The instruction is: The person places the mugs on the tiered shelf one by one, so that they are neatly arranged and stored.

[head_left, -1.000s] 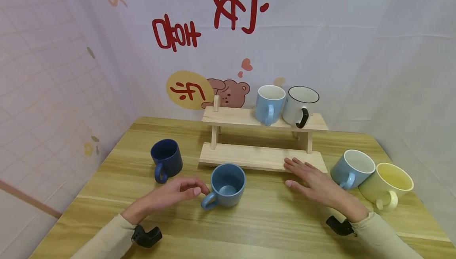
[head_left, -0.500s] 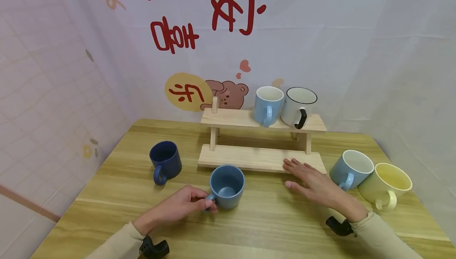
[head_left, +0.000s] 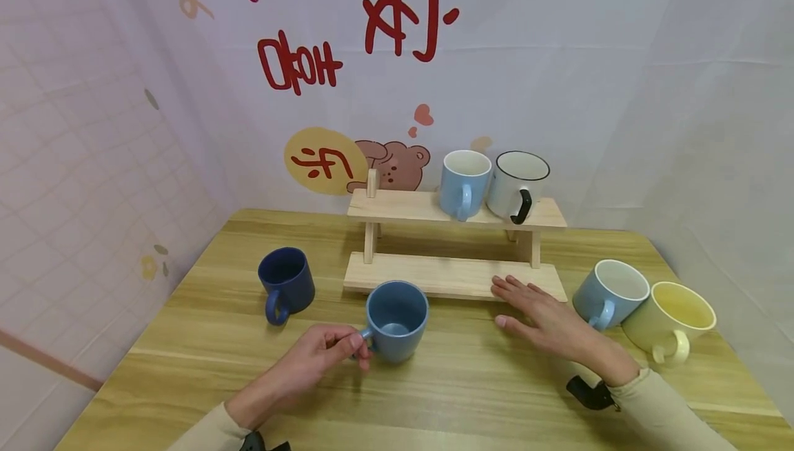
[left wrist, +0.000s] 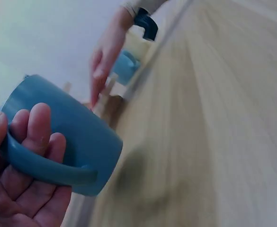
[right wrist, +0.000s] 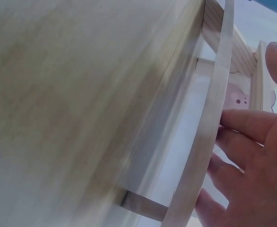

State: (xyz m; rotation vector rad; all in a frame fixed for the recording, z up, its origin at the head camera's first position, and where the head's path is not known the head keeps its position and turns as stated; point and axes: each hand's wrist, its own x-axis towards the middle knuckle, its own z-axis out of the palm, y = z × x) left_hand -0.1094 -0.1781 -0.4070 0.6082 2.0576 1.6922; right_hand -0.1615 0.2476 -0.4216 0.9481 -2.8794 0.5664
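My left hand [head_left: 319, 358] grips the handle of a medium-blue mug [head_left: 397, 321], fingers through the loop and thumb on top. In the left wrist view that mug [left wrist: 67, 127] hangs just off the table, its shadow below it. Fingertips of my right hand [head_left: 546, 320] rest on the front edge of the lower board of a wooden two-tier rack [head_left: 422, 273]; the fingers are straight. The right wrist view shows those fingers [right wrist: 242, 124] against the board's edge. On the upper tier stand a light-blue mug [head_left: 465, 185] and a white mug with black rim and handle [head_left: 511, 189].
A dark navy mug [head_left: 294, 285] stands on the wooden table [head_left: 471, 396] to the left of the rack. At the right, another light-blue mug [head_left: 611, 292] and a yellow mug [head_left: 666, 320] stand side by side near my right forearm. A printed cloth hangs behind.
My left hand has moved right to the medium-blue mug, taken hold of its handle and raised it slightly. The right hand has stayed on the rack's lower board.
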